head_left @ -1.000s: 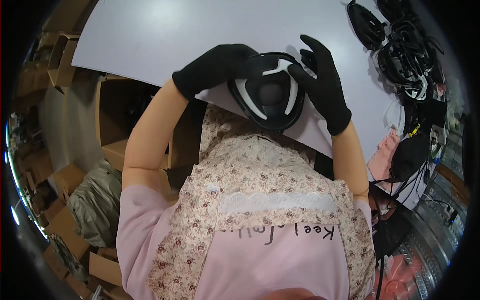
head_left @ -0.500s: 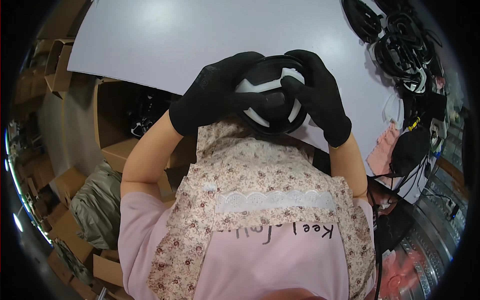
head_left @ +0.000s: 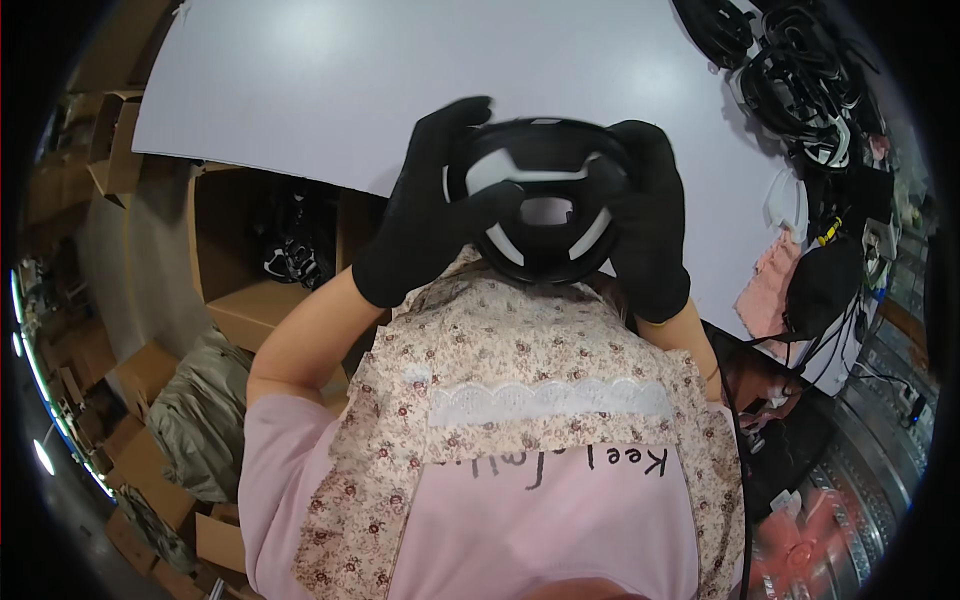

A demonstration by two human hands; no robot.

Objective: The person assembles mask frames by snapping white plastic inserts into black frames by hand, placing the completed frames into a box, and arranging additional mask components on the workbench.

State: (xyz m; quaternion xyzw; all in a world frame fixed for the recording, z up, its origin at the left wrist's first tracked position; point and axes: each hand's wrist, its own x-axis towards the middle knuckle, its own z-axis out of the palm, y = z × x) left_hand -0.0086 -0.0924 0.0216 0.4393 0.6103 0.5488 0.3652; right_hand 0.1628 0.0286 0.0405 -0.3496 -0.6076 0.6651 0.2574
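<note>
A round black wheel-shaped part (head_left: 545, 262) with white panels and a small opening in its middle is held up in front of my apron, over the table's near edge. Its exact kind I cannot make out. My left hand (head_left: 428, 205), in a black glove, holds its left side, thumb across the front and one or more fingertips lifted off the rim at the top. On the opposite side my right hand (head_left: 645, 215), gloved alike, wraps the rim, its thumb pressing on the front face. The fingers behind the part are hidden.
Several black parts with white pieces (head_left: 790, 95) lie heaped on the right of the pale table (head_left: 330, 80), near a pink cloth (head_left: 768, 285) and cables. A cardboard box (head_left: 225, 235) with similar parts stands below the table's left edge, beside a grey-green cover (head_left: 205, 420).
The part has come slightly closer to me and tilted, so its middle opening now shows light. My left fingers have lifted from the top rim; my right hand has shifted lower.
</note>
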